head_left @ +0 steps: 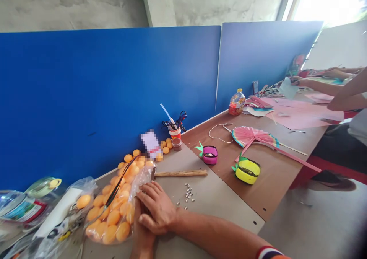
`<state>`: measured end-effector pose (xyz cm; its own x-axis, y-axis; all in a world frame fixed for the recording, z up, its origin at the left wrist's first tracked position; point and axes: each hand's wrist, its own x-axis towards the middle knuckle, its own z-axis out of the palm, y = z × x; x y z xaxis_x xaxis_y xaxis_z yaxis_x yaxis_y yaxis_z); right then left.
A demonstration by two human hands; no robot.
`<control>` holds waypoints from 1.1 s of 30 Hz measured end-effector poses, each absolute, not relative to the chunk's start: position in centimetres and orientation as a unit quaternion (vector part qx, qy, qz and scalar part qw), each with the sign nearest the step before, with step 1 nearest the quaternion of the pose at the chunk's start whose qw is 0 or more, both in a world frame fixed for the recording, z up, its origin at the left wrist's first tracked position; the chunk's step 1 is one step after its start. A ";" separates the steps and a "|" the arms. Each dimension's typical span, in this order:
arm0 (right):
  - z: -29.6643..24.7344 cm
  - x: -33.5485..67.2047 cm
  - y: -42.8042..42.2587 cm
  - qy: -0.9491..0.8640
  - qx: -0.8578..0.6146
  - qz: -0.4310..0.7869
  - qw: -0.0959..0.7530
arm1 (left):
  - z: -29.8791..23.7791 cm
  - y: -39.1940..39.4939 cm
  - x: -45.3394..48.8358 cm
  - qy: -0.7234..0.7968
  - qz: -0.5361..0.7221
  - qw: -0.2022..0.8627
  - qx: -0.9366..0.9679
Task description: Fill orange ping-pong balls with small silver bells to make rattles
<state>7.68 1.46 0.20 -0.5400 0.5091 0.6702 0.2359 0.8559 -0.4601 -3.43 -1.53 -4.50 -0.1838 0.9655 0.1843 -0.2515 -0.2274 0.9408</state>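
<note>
My right hand lies across my left hand, its fingers stretched out and nothing in its grasp. The left hand's fingers are hidden beneath it. Touching or close to both hands is a clear plastic bag of orange balls. Just beyond my fingertips rests a hammer with a wooden handle, its dark head at the left end. Several small silvery metal pieces are scattered on the grey table to the right of my hand.
Further right sit a magenta pouch, a yellow pouch and a pink folded paper fan. A cup of tools and a bottle stand along the blue partition. Plastic jars crowd the left; another person's arms work far right.
</note>
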 end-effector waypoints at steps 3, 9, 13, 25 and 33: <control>0.5 7.7 1.4 -0.875 -0.194 0.143 0.420 | -4.8 -1.5 -3.6 0.458 0.617 0.451 0.454; 0.7 7.9 1.9 -0.839 -0.307 0.160 0.419 | -4.1 -1.3 -4.1 0.409 0.668 0.530 0.325; 0.2 7.3 1.4 -0.871 -0.231 0.151 0.406 | -4.0 -0.9 -3.6 0.407 0.672 0.531 0.318; -0.4 8.6 3.9 -0.781 -0.338 0.252 0.460 | -1.7 -1.5 -1.7 0.261 0.696 0.663 0.094; -1.4 8.7 4.3 -0.729 -0.324 0.304 0.520 | -1.1 -1.7 -1.7 0.300 0.711 0.634 0.051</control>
